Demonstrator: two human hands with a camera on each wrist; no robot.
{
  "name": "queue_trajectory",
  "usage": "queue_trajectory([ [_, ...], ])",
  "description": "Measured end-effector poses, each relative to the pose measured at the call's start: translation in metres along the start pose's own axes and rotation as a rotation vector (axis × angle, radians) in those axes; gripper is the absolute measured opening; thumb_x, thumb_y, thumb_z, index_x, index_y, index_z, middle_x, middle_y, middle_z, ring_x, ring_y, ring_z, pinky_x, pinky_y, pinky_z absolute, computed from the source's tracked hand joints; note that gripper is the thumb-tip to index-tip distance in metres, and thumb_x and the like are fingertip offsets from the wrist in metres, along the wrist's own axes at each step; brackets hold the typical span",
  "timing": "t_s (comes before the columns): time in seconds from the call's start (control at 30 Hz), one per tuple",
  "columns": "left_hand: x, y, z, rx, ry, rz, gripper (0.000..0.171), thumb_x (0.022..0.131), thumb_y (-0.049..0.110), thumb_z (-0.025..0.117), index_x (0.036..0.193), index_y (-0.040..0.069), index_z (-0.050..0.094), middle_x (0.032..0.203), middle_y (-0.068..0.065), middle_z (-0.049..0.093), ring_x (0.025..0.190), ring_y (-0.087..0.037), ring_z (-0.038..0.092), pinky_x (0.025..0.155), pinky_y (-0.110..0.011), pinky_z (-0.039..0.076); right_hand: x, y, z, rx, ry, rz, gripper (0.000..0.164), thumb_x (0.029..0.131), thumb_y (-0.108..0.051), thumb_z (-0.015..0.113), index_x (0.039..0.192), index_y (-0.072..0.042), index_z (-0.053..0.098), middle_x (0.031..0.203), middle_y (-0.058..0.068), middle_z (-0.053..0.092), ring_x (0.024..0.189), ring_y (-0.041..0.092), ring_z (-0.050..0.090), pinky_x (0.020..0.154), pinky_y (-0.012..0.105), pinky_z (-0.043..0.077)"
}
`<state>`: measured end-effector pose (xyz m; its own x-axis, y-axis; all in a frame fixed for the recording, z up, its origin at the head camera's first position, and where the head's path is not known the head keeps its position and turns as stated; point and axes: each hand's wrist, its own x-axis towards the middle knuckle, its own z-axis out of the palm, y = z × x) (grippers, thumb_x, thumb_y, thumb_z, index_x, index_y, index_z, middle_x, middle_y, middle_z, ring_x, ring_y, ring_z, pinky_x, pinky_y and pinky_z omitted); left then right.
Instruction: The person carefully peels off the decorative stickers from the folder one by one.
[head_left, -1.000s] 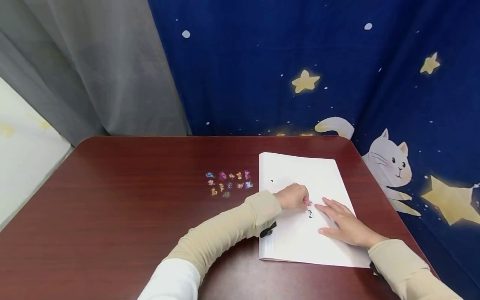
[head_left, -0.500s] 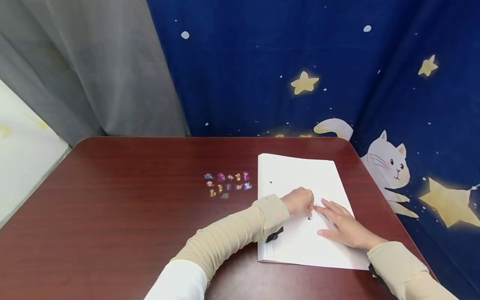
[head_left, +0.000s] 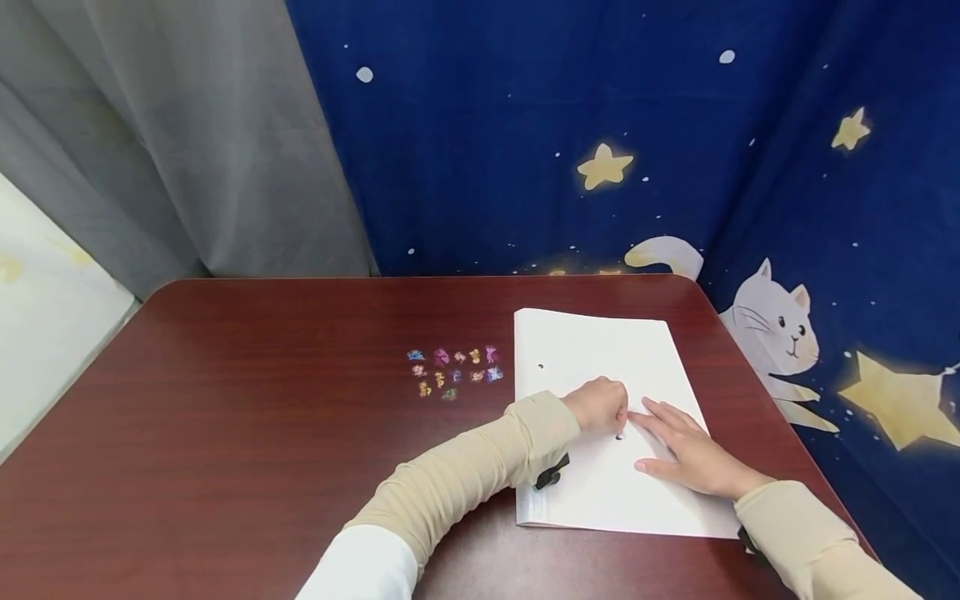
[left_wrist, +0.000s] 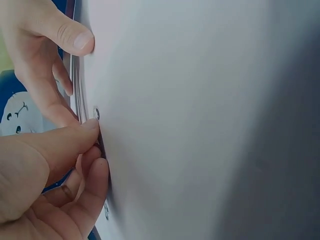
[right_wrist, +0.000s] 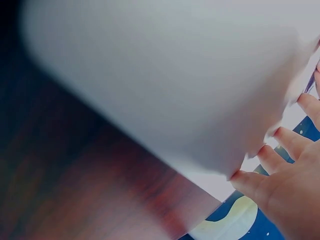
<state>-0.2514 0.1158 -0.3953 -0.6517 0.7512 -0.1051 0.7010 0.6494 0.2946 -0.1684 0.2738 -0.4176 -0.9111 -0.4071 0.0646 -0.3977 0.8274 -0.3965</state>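
A thick white paper pad (head_left: 592, 342) lies on the right of the table. My left hand (head_left: 598, 404) has its curled fingertips down on the page near the middle. In the left wrist view its thumb and fingers pinch at the paper; the small pink piece they hold is mostly hidden. Close by is a small black-and-white figure (left_wrist: 96, 113), and another small dark mark (head_left: 542, 366) shows farther left on the page. My right hand (head_left: 686, 450) rests on the pad with fingers extended, its index fingertip beside the left fingers.
Several small colourful sticker-like figures (head_left: 456, 377) lie in loose rows left of the pad. The dark red table (head_left: 262, 433) reaches far to the left. Behind it hang a grey curtain (head_left: 225, 150) and a blue curtain (head_left: 480, 150) with stars and a cat.
My left hand has shifted slightly right and down on the page, covering the pink piece that showed at its fingertips. The right hand has stayed in place.
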Motion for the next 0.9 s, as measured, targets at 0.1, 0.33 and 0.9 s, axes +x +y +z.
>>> queue_trajectory([
  [0.1,-0.001,0.002,0.000,0.025,-0.013,-0.008,0.011,0.077,0.011,0.068,0.068,0.013,0.062,0.066,0.009,0.055,0.064,-0.004,0.048,0.064,-0.012,0.038,0.001,0.001,0.001,-0.004,0.001,0.001,0.061,0.077,-0.036,0.065,0.126,-0.005,0.046,0.133,0.025,0.033,0.120,0.043,0.027,0.091,0.058,0.025],
  [0.33,-0.002,0.010,-0.001,0.151,-0.002,-0.012,0.012,0.078,0.015,0.067,0.090,0.014,0.065,0.078,0.006,0.063,0.062,-0.003,0.052,0.060,-0.012,0.042,0.001,0.002,0.003,-0.013,0.012,-0.012,0.060,0.077,-0.035,0.066,0.124,-0.003,0.048,0.132,0.025,0.034,0.119,0.043,0.027,0.092,0.057,0.024],
  [0.9,-0.010,0.016,0.000,0.248,-0.068,0.002,0.023,0.085,0.017,0.059,0.108,0.014,0.062,0.100,0.003,0.062,0.089,-0.007,0.057,0.076,-0.017,0.044,0.000,0.000,0.000,0.003,0.015,-0.006,0.061,0.077,-0.035,0.066,0.123,0.000,0.048,0.132,0.025,0.034,0.120,0.043,0.027,0.091,0.057,0.024],
])
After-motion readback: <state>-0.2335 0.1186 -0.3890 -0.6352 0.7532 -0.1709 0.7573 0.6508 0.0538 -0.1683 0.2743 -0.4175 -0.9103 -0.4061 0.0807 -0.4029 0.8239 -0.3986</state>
